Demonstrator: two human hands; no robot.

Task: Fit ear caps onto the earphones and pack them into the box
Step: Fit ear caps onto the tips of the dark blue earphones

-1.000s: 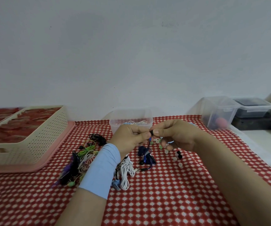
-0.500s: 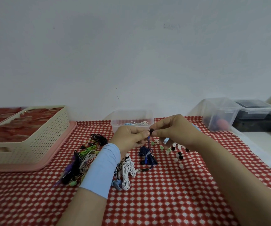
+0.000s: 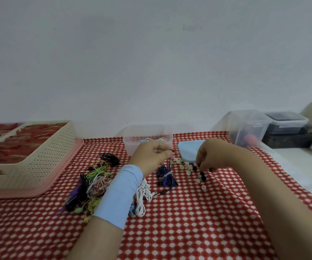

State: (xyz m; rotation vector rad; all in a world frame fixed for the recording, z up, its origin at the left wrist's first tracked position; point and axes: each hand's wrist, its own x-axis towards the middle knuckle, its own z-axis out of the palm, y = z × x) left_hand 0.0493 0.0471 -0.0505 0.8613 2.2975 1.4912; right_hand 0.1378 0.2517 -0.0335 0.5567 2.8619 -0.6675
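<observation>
My left hand (image 3: 154, 155) pinches the earbud end of a dark blue earphone (image 3: 167, 176), whose bundled cable hangs down onto the red checked cloth. My right hand (image 3: 210, 156) reaches down with curled fingers into the loose ear caps (image 3: 190, 168), green, white and black, scattered on the cloth; its fingertips touch a black cap. Behind my left hand stands a clear plastic box (image 3: 147, 136) with earphones inside. Its light blue lid (image 3: 188, 150) lies to the right of it.
A pile of coloured earphones (image 3: 95, 182) and a white bundle (image 3: 143, 197) lie left of centre. A cream basket (image 3: 27, 154) on a pink tray sits at far left. Clear tubs (image 3: 248, 127) stand at the back right near the cloth's edge.
My right hand has left the earbud and dropped right and down to the loose caps. My left hand still holds the blue earphone. The blue lid is now uncovered.
</observation>
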